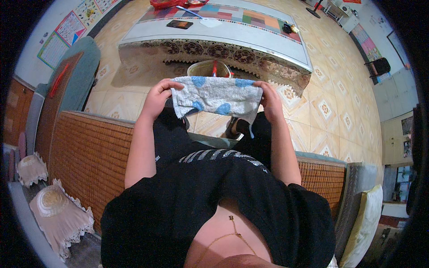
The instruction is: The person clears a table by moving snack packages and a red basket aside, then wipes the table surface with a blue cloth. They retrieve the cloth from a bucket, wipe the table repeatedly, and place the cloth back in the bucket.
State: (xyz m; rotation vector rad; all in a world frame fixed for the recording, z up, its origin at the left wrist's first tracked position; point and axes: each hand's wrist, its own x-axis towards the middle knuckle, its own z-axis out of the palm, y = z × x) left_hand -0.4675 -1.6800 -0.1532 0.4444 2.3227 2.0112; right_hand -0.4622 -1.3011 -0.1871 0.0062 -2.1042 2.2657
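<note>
A white terry towel (218, 95) with blue spots is stretched between my two hands, above my knees. My left hand (161, 95) grips its upper left corner, thumb and fingers pinching the edge. At the opposite upper corner, my right hand (270, 100) holds the cloth the same way. The lower edge hangs loose and uneven, with one corner drooping at the right. Just beyond the towel stands a bin (201, 69), partly hidden by the cloth, with something red inside it.
Ahead is a low table (150, 31) with a lace-edged cover, bearing a smartphone (180, 24), a blue-handled fly swatter (210, 22) and a small black object (287, 28). I sit on a sofa with a woven mat (90, 157). Patterned floor tiles (323, 110) extend to the right.
</note>
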